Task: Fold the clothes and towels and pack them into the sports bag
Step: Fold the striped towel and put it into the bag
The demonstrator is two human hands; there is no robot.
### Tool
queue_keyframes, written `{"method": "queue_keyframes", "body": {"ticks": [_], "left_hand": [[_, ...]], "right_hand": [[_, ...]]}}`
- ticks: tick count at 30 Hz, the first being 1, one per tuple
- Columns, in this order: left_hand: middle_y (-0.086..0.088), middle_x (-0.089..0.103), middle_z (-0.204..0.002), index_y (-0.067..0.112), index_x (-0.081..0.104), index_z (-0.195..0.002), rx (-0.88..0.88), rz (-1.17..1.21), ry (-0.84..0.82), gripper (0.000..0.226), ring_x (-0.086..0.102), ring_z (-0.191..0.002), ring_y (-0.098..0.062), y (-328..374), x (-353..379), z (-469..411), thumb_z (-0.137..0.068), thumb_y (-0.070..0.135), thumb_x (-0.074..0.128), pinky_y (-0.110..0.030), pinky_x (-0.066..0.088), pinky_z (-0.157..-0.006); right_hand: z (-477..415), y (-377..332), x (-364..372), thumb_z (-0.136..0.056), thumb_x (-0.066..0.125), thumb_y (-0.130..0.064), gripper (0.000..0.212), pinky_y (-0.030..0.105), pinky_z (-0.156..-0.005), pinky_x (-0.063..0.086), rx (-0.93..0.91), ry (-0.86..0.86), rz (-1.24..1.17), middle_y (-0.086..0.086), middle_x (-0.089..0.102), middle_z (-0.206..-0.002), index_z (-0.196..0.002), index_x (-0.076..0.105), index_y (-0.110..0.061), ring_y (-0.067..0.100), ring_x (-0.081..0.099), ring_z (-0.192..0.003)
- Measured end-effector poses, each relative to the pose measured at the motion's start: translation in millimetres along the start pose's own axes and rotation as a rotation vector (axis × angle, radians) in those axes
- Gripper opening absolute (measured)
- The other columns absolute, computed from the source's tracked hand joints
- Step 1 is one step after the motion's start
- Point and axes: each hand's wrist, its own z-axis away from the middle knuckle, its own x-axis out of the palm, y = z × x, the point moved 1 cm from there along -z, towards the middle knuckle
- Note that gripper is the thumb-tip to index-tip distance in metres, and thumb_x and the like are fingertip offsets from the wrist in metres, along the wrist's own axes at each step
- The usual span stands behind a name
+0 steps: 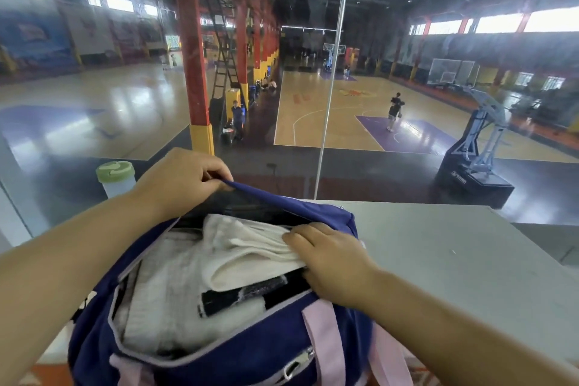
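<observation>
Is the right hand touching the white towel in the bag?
Touching. The head view shows the right hand lying directly on the folded towel inside the open bag, with no gap between them.

1. A single view is taken from the wearer's head; it is aimed forward and downward.
2. The sports bag (219, 351) and the towel (250, 254) in it are seen very near, at 6 o'clock.
3. The basketball court (332, 116) is seen far off, at 12 o'clock.

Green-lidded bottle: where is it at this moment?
In the head view the green-lidded bottle stands at the left, just left of the left hand, which pinches the far rim of the sports bag.
</observation>
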Motion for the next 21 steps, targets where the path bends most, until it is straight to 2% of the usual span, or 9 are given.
{"method": "queue_keyframes", "body": {"ticks": [3,5,8,10,12,15,17,19,21], "left_hand": [[0.009,0.07,-0.078,0.026,0.072,-0.08,0.041,-0.044,-0.012,0.013,0.06,-0.073,-0.007,4,3,5,-0.083,0.014,0.068,-0.02,0.041,-0.065],[0.008,0.07,-0.081,0.022,0.073,-0.083,0.055,-0.061,-0.004,0.011,0.06,-0.076,-0.011,10,5,8,-0.083,0.013,0.067,-0.026,0.046,-0.07],[0.007,0.068,-0.086,0.02,0.073,-0.087,0.052,-0.101,-0.024,0.01,0.059,-0.082,-0.012,20,12,16,-0.084,0.014,0.066,-0.032,0.048,-0.078],[0.006,0.065,-0.088,0.02,0.072,-0.088,0.093,-0.131,-0.005,0.008,0.058,-0.085,-0.014,25,17,26,-0.082,0.017,0.067,-0.036,0.048,-0.079],[0.008,0.061,-0.09,0.023,0.069,-0.09,0.14,-0.13,0.032,0.011,0.054,-0.086,-0.013,31,23,40,-0.079,0.025,0.071,-0.032,0.047,-0.079],[0.013,0.05,-0.09,0.029,0.063,-0.087,0.189,-0.161,0.042,0.018,0.045,-0.084,-0.011,44,33,66,-0.075,0.035,0.075,-0.026,0.041,-0.079],[0.016,0.045,-0.088,0.03,0.061,-0.084,0.21,-0.155,0.031,0.02,0.042,-0.081,-0.009,51,41,81,-0.073,0.038,0.075,-0.026,0.041,-0.075],[0.016,0.047,-0.087,0.03,0.061,-0.082,0.227,-0.139,0.001,0.019,0.043,-0.079,-0.008,56,47,93,-0.074,0.045,0.07,-0.026,0.042,-0.072],[0.018,0.05,-0.085,0.031,0.062,-0.082,0.211,-0.122,-0.077,0.029,0.048,-0.078,-0.005,57,52,103,-0.079,0.058,0.052,-0.023,0.043,-0.069]], "right_hand": [[12,9,-8,-0.038,0.077,-0.008,0.046,0.029,-0.045,0.051,0.057,-0.044,0.083,0.002,0.065,-0.075,-0.08,0.061,-0.015,0.024,0.065,-0.067],[18,11,-14,-0.043,0.078,-0.007,0.041,0.028,-0.046,0.049,0.067,-0.075,0.119,0.003,0.066,-0.077,-0.08,0.061,-0.014,0.024,0.066,-0.07],[19,15,-16,-0.074,0.067,-0.015,0.043,0.04,-0.082,0.052,0.097,-0.206,0.1,0.008,0.056,-0.123,-0.116,0.057,-0.012,0.029,0.053,-0.114],[18,17,-21,-0.083,0.064,-0.033,0.064,0.038,-0.106,0.037,0.182,-0.301,-0.018,0.006,0.034,-0.147,-0.138,0.04,-0.013,0.026,0.035,-0.132],[17,17,-29,-0.087,0.059,-0.042,0.072,0.029,-0.112,0.024,0.237,-0.268,-0.165,0.003,0.029,-0.151,-0.145,0.029,-0.013,0.021,0.029,-0.137],[22,13,-30,-0.089,0.059,-0.025,0.043,0.029,-0.101,0.034,0.284,-0.055,-0.251,0.005,0.051,-0.132,-0.129,0.049,-0.011,0.023,0.046,-0.122],[27,7,-25,-0.079,0.068,-0.009,0.027,0.035,-0.081,0.049,0.261,0.133,-0.123,0.006,0.061,-0.106,-0.104,0.06,-0.01,0.028,0.057,-0.098],[30,0,-23,-0.062,0.071,0.006,0.028,0.031,-0.062,0.047,0.183,0.302,-0.02,0.007,0.059,-0.084,-0.081,0.057,-0.01,0.027,0.055,-0.073],[29,-12,-24,-0.056,0.067,0.01,0.028,0.03,-0.055,0.042,0.083,0.385,0.018,0.007,0.057,-0.074,-0.073,0.054,-0.01,0.025,0.051,-0.063]]}}
